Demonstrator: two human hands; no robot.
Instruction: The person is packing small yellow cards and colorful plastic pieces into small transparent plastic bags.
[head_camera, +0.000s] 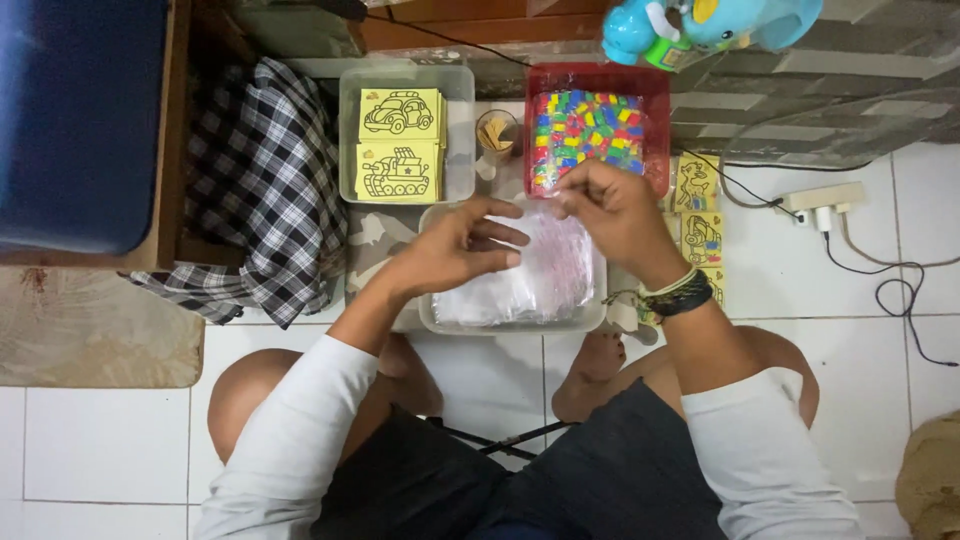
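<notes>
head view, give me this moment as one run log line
left hand on clear plastic bags | right hand pinching top bag's edge | bags in clear tray | red basket of coloured pieces behind | yellow picture cards left

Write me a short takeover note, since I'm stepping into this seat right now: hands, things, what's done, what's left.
Left hand: fingers rest on a clear plastic bag atop the stack of bags in the clear tray.
Right hand: pinches that bag's upper edge.
Yellow picture cards lie in the clear bin behind, colourful small pieces in the red basket.
Done: bag picked out.
Left: nothing shows inside it yet.
</notes>
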